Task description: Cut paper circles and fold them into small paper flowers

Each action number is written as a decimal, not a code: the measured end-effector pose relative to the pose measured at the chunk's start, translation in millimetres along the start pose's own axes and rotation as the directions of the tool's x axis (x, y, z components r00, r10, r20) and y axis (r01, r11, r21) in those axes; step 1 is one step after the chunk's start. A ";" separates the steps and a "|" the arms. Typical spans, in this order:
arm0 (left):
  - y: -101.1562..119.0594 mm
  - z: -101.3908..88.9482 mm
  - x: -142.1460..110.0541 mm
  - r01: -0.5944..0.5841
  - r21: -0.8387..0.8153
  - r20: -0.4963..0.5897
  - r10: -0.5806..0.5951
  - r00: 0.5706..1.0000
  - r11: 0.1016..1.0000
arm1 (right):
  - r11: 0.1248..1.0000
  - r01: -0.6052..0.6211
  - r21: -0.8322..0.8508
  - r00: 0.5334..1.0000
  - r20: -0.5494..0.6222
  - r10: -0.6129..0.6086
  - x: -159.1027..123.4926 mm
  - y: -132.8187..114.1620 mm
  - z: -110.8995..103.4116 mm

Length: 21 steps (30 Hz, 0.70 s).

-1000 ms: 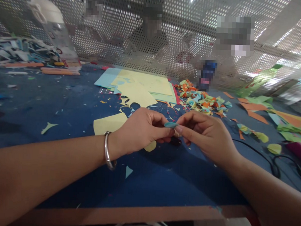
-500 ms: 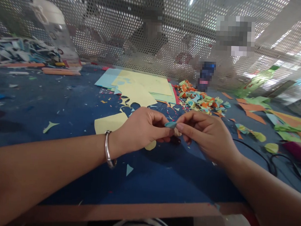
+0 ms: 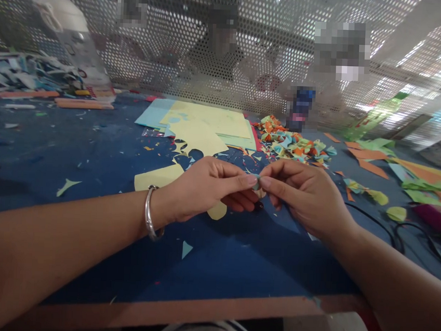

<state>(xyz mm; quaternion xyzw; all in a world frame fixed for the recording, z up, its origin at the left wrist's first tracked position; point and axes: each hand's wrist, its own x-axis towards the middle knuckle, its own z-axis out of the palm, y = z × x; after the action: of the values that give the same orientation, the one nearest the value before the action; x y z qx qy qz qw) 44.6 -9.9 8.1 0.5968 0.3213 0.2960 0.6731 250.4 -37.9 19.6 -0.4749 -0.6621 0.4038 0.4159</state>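
Between my two hands is a small piece of light blue paper (image 3: 256, 181), mostly covered by fingertips. My left hand (image 3: 216, 187), with a silver bangle at its wrist, pinches it between thumb and forefinger. From the other side my right hand (image 3: 301, 192) pinches the paper's right end. Below the fingers shows a small dark object (image 3: 258, 205), too small to name. Under my left hand lies a rounded yellow paper piece (image 3: 217, 211), and beside that wrist a larger yellow paper piece (image 3: 158, 177).
Yellow paper sheets (image 3: 211, 119) with cut-out edges lie ahead. Behind my right hand is a pile of folded coloured paper pieces (image 3: 293, 144). A clear bottle (image 3: 90, 59) stands back left. Orange paper scraps (image 3: 367, 154) and a black cable (image 3: 377, 223) lie right. A perforated screen (image 3: 155, 47) rises behind.
My left thumb has slid forward over the blue paper, covering most of it, and the fingertips of both hands are closer together. The whole view has shifted slightly.
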 end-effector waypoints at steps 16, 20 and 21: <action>12.4 -7.1 -2.9 -0.176 0.427 0.073 0.160 0.984 0.887 | 0.997 -0.014 -0.076 0.998 0.056 0.019 -2.9 -3.3 -0.5; 27.6 -21.2 -8.2 -0.171 0.726 0.124 0.118 0.985 0.666 | 0.991 -0.040 -0.130 0.996 0.076 0.050 -2.4 -1.9 -1.7; 30.7 -24.9 -10.2 -0.147 0.802 0.126 0.076 0.989 0.580 | 0.986 -0.048 -0.157 0.994 0.089 0.062 -1.7 -1.0 -2.0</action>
<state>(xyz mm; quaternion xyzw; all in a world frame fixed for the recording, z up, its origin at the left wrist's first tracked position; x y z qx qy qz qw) 18.2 0.9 37.3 0.8672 0.3560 0.1357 0.3206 252.4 -39.5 20.9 -0.5044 -0.6967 0.3846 0.3350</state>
